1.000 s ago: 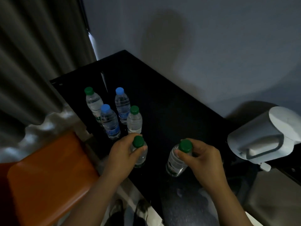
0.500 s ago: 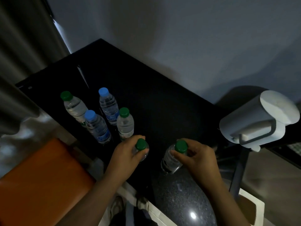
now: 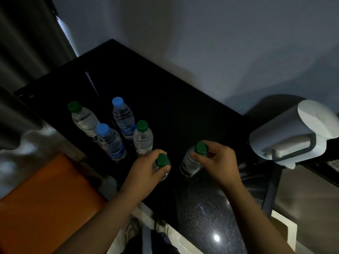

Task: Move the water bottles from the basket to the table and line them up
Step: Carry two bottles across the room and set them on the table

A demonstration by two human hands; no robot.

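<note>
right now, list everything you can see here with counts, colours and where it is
free green-cap bottles: 2, clear, table's left part
blue-cap bottles: 2, clear, among those
left green-cap bottle: 1, clear, near front edge, held
right green-cap bottle: 1, clear, beside it, held
table: 1, black, against the wall
appliance: 1, white, right of table
seat: 1, orange, lower left
curtain: 1, dark, far left
shoes: 2, dim, floor below table edge
left hand: 1, grips left green-cap bottle's neck
right hand: 1, grips right green-cap bottle's top
</note>
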